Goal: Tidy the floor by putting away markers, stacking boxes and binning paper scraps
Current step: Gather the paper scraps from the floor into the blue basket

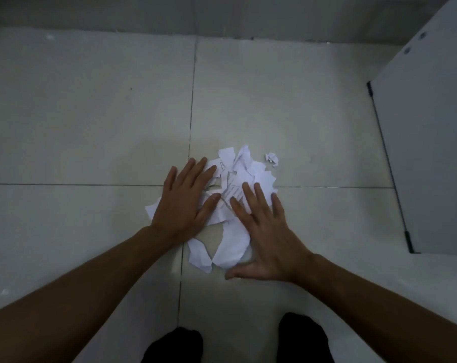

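Observation:
A heap of torn white paper scraps (244,166) lies on the pale tiled floor (91,113), where four tiles meet. My left hand (183,200) lies flat on the heap's left side, fingers straight and spread. My right hand (264,231) lies flat on its right side, thumb stretched out along the floor. One small crumpled scrap (272,158) sits apart, just right of the heap. No markers or boxes are in view.
A grey wall (222,14) runs along the far edge of the floor. A white panel (431,153) with a dark hinged edge stands on the right. My two dark-clad knees (175,347) show at the bottom.

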